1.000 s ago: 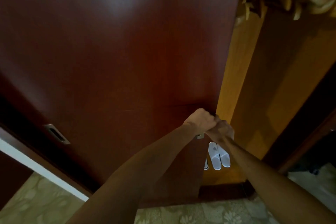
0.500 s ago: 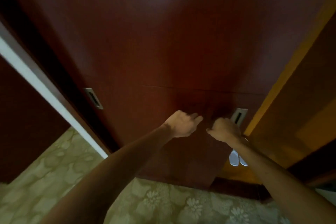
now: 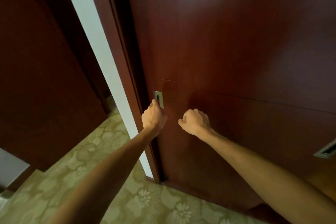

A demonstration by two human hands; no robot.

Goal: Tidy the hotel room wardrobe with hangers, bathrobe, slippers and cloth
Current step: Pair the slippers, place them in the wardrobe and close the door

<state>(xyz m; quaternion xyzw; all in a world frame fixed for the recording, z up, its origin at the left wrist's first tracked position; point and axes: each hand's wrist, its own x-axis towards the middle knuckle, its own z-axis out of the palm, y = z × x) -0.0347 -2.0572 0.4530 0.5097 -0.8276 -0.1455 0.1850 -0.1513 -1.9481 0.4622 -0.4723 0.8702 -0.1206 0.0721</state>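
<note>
- The wardrobe door [image 3: 227,60] is standing against the frame at its left edge, hiding hangers, bathrobe, slippers and cloth.
- The left hand [image 3: 153,116] is hooking fingertips into the handle [image 3: 158,99], likely for sliding purchase.
- The right hand [image 3: 195,122] is hovering loosely curled before the panel, gripping nothing.

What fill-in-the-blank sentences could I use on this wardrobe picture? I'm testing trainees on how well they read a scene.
1. The left hand has its fingertips at the metal recessed ____ near the left edge of the wardrobe door.
2. The right hand is loosely curled and holds ____.
3. The floor is covered with a ____-patterned carpet.
4. A second recessed pull shows at the ____ edge of the picture.

Missing words: handle; nothing; floral; right
</note>
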